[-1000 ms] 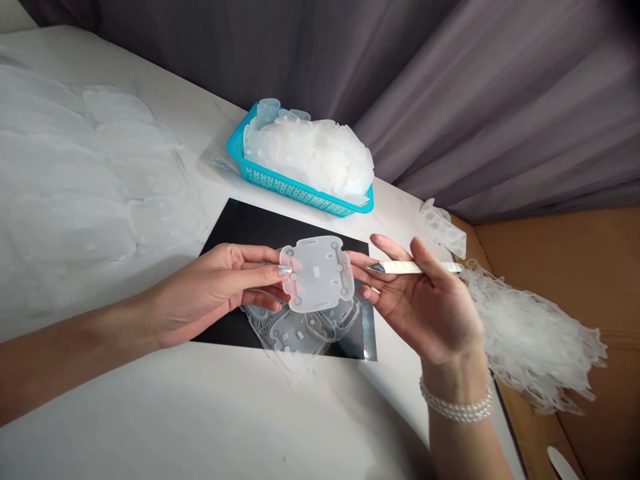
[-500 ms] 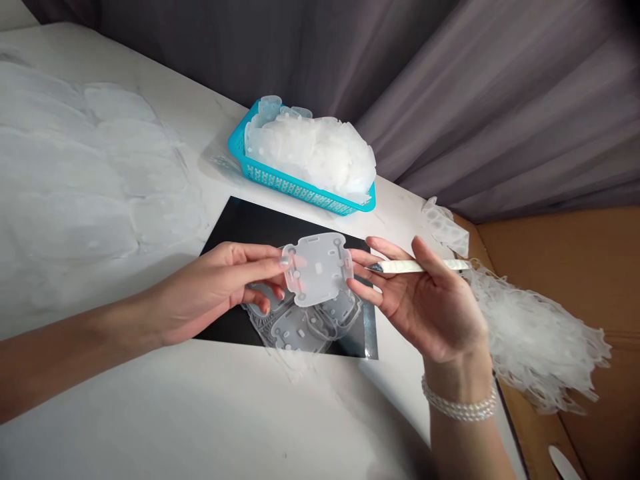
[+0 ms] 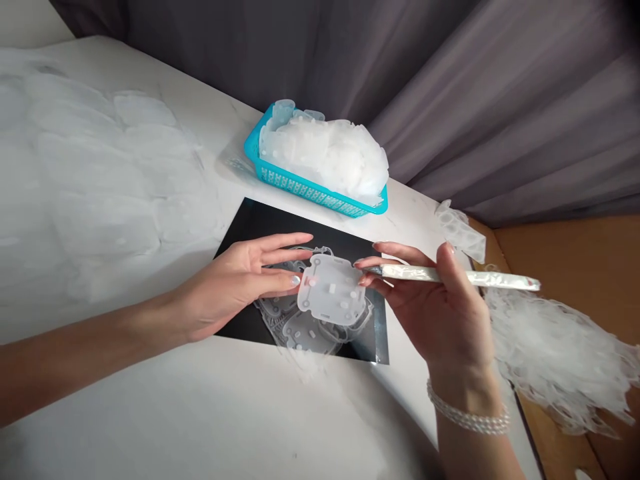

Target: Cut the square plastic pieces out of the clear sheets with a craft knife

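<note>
Between my hands, above a black sheet (image 3: 235, 230), is a translucent plastic piece (image 3: 334, 293), tilted, with notched edges and small holes. My left hand (image 3: 237, 287) holds its left edge at the thumb, while two fingers stretch out above. My right hand (image 3: 440, 313) has fingertips at the piece's right edge. Across those fingers, under the thumb, lies a pen-like tool (image 3: 425, 273) with a white wrapped handle and a dark pointed tip; its exact kind is unclear. Beneath the piece, more translucent plastic parts and frames (image 3: 305, 330) rest on the sheet, partly hidden.
A blue basket (image 3: 315, 193) heaped with translucent pieces stands behind the sheet. Many flat translucent pieces (image 3: 115, 173) cover the table's left side. To the right lie a plastic frame scrap (image 3: 463, 230) and a pile of plastic scraps (image 3: 560, 360) by a cardboard box (image 3: 575, 257).
The plastic piece has turned and tilted lower between my hands. My left fingers have spread upward, and the right hand's tool has swung so its tip is near the piece. The view has shifted slightly.
</note>
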### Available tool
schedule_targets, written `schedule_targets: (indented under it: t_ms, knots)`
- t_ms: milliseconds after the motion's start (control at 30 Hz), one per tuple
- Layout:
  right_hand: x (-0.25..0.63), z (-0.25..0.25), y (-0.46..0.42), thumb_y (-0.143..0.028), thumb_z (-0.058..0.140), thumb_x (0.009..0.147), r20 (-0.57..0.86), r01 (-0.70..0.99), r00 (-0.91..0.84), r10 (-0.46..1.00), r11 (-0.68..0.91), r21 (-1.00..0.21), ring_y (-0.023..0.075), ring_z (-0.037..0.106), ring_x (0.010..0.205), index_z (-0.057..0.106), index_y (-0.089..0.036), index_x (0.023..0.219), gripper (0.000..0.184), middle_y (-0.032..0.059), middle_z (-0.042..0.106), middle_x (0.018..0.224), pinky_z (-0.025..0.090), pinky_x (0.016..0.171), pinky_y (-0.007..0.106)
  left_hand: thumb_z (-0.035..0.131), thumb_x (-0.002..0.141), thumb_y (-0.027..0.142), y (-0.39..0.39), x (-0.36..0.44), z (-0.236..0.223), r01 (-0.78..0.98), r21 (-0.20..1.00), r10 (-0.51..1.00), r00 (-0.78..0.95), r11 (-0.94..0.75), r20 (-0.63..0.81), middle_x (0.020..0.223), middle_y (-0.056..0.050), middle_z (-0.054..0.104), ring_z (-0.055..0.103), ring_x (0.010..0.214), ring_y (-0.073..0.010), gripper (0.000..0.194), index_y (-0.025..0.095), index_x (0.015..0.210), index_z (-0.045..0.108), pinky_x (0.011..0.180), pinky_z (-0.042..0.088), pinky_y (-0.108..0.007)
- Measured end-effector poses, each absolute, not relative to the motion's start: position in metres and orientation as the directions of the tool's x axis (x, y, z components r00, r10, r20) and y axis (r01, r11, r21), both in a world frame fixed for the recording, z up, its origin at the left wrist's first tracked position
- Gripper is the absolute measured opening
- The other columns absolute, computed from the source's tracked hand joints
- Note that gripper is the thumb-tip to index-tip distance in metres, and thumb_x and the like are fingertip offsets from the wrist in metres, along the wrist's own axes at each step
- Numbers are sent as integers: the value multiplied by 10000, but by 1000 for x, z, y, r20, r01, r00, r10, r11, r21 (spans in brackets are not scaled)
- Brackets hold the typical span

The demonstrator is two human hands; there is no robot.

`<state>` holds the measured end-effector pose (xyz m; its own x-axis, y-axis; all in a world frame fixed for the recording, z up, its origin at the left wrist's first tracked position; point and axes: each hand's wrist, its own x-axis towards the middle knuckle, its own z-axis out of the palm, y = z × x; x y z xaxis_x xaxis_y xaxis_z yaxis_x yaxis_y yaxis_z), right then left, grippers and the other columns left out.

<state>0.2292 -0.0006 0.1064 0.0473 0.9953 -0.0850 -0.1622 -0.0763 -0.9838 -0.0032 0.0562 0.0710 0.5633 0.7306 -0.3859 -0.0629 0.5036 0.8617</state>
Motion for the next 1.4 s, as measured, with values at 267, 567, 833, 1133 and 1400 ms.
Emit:
schedule_targets:
  t_ms: [267, 567, 833, 1133, 1400]
  knots:
    - [231, 104, 1, -522, 402, 990, -92, -192, 37, 995, -84, -978, 233, 730, 809, 773, -197, 1002, 493, 93, 789, 931, 541, 907, 436, 749, 835, 218, 57, -6, 68, -156, 811, 684, 638, 564, -353, 1292, -50, 695, 648, 1191, -216, 548, 254, 1360, 600, 1063, 504, -327]
    - [231, 104, 1, -506, 365, 1003, -108, -204, 34, 994, -98, -974, 232, 731, 816, 771, -203, 1002, 506, 89, 789, 930, 540, 917, 442, 808, 789, 288, 56, -7, 72, -27, 816, 666, 594, 577, -451, 1159, -17, 757, 679, 1115, -211, 608, 342, 1351, 582, 1020, 489, -368]
    - [230, 105, 2, -526, 350, 1005, -122, -241, -3, 993, -119, -963, 227, 743, 812, 770, -223, 1001, 518, 81, 789, 934, 565, 881, 419, 800, 793, 245, 56, -5, 67, -60, 808, 671, 596, 586, -442, 1022, -34, 782, 730, 980, -184, 589, 265, 1346, 599, 923, 567, -283]
    - [236, 105, 3, -611, 284, 997, -170, -298, -31, 985, -172, -939, 239, 737, 826, 774, -263, 956, 602, 68, 783, 887, 578, 858, 470, 825, 742, 233, 56, -4, 67, -110, 799, 680, 601, 591, -420, 1051, -47, 767, 743, 975, -243, 486, 208, 1210, 696, 869, 628, -288]
    - [238, 104, 2, -544, 280, 1017, -175, -383, -73, 982, -190, -904, 222, 719, 814, 775, -217, 967, 596, 78, 769, 794, 578, 848, 438, 791, 783, 174, 56, -3, 62, -101, 809, 688, 593, 579, -418, 1047, -25, 755, 742, 938, -191, 334, 227, 1110, 745, 856, 634, -268]
